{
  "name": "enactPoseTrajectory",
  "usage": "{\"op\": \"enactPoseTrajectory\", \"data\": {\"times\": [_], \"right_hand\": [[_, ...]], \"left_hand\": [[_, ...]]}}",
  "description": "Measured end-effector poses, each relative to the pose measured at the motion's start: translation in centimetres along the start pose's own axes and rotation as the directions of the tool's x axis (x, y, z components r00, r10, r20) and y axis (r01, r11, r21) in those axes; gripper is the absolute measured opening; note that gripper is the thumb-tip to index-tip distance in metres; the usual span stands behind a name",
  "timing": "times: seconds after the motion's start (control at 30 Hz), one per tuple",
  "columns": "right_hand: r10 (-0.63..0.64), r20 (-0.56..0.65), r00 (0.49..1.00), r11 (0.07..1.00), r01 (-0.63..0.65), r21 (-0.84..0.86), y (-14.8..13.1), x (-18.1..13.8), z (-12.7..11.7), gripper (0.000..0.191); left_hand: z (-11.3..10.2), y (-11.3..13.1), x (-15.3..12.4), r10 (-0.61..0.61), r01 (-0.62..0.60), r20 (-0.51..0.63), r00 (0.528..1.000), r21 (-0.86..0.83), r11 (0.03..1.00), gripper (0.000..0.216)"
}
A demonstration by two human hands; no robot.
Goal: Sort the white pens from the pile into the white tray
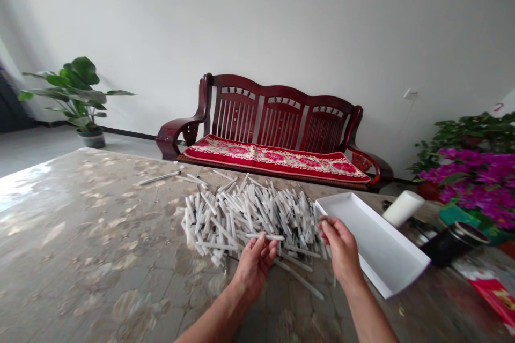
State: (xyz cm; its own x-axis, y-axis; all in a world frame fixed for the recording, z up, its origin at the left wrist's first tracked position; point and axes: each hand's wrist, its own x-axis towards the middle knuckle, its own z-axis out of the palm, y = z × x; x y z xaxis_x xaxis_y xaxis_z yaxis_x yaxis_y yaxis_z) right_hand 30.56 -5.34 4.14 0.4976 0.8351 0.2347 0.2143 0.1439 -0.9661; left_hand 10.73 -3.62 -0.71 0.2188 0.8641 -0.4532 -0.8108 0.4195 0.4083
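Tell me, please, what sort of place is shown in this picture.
Most likely a living room in a home, though a reception room is possible: a carved wooden bench with a red patterned seat cover stands before a plain wall, with a leafy potted plant to its left.

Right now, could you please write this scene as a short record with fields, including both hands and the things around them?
left hand: holds a slim whitish tube at the fingertips
right hand: fingers bent together near the box's left edge; whether they hold something is unclear
centre: heap of whitish tubes on a patterned table
right of heap: open white box
farther right: white cylinder, dark cup, purple flowers
behind table: dark red wooden bench with red patterned seat cover
far left: green potted plant
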Motion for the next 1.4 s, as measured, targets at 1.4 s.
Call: {"op": "enactPoseTrajectory", "data": {"times": [1.4], "right_hand": [[0.265,0.082,0.961,0.95,-0.275,0.149,4.3,-4.1,3.9,0.034]], "left_hand": [[-0.2,-0.5,1.1,0.111,-0.112,0.016,0.994,0.091,0.99,0.01]]}}
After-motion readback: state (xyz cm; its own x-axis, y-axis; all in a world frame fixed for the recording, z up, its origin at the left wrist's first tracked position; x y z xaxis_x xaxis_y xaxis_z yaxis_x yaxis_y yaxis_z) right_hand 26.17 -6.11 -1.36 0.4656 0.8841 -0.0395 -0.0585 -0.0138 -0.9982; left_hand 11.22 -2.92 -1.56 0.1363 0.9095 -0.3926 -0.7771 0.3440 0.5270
